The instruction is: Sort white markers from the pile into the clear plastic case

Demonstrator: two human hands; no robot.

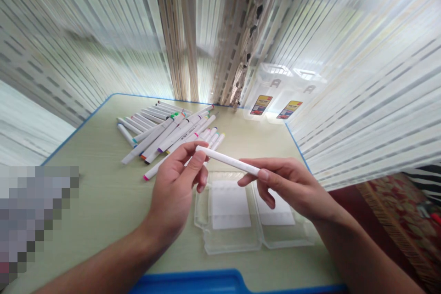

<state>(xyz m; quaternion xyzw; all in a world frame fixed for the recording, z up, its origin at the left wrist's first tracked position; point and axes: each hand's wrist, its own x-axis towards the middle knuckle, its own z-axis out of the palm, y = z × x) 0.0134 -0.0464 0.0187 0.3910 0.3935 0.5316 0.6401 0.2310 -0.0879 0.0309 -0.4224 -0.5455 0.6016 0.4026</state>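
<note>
A white marker pen [227, 160] is held in the air between my two hands, slanting down to the right. My left hand [179, 179] pinches its left end between thumb and fingers. At the other end, my right hand [285, 183] grips it with thumb and forefinger, the other fingers curled below. Under the hands lies an opened clear plastic case [234, 241] with white paper sheets inside both halves. Behind my left hand, a loose pile of white markers [168, 133] with coloured ends spreads over the table.
The pale green table [113, 220] has a blue rim. Two upright clear cases [272, 87] with yellow labels stand at the back right. String curtains [103, 32] hang around the table. A blue tray-like edge [193, 282] is at the front, and a patterned rug [389, 211] lies at right.
</note>
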